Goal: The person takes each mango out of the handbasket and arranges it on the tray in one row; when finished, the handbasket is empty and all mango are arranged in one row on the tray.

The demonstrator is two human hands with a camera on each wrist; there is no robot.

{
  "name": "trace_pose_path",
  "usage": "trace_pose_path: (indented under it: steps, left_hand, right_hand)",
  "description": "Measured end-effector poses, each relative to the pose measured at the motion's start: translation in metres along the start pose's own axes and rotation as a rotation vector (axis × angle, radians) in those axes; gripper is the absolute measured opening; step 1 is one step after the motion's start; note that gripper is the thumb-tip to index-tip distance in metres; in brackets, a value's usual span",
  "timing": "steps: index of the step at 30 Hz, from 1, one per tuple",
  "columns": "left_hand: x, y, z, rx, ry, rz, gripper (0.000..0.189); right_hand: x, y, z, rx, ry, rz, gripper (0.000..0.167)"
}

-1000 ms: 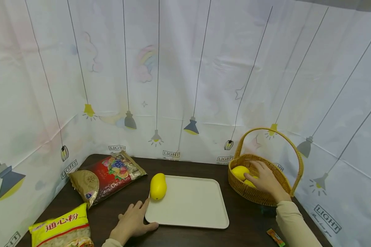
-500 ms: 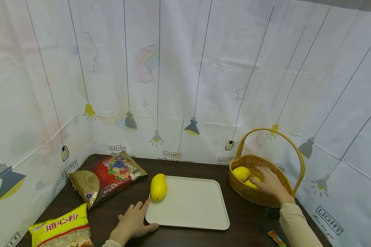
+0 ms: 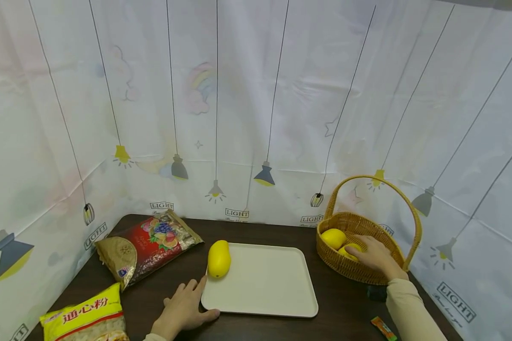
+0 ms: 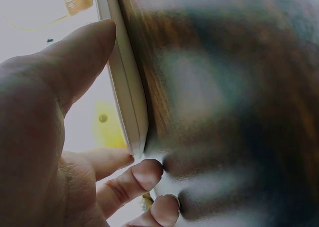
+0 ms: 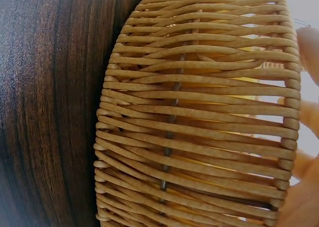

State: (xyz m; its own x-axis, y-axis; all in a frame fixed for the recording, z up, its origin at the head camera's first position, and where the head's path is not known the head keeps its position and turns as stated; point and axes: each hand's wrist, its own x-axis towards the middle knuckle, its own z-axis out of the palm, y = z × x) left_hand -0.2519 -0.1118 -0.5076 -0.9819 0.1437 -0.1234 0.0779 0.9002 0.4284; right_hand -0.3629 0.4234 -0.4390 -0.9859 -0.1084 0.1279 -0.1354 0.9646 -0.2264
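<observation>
My right hand (image 3: 376, 255) reaches into a wicker basket (image 3: 345, 271), its thumb on the near side of a lemon (image 3: 355, 247) and its fingers beyond it. A second lemon (image 3: 333, 238) lies to the left in the basket. In the right wrist view, basket weave (image 5: 199, 122) hides much of the fruit and fingers. Low at the centre-left, my left hand (image 3: 182, 305) spans the near left corner of a white rectangular tray (image 3: 264, 279), thumb at the front edge, forefinger at the left edge. A yellow mango (image 3: 219, 259) lies at the tray's far left corner.
A red and gold bag (image 3: 151, 246) lies at the back left, with a yellow pasta bag (image 3: 87, 315) in front of it. A small orange and green packet (image 3: 384, 328) sits beside the right sleeve. Printed curtains (image 3: 247, 109) enclose the dark table (image 3: 256, 329).
The fingers of my right hand have come down closer around the lemon in the basket. My left hand, the tray and the mango stay in place.
</observation>
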Motion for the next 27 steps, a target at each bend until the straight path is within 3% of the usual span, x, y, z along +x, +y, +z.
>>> trace_pose_path:
  steps: [10,27]
  left_hand:
    - [0.003,-0.001,0.002,0.008,-0.001,-0.001,0.104]
    - [0.001,0.001,0.0,-0.002,-0.01,-0.013,0.104]
  right_hand:
    - [0.005,0.001,0.001,-0.023,-0.117,0.11,0.085]
    - [0.014,0.002,0.0,-0.012,-0.245,0.148,0.093]
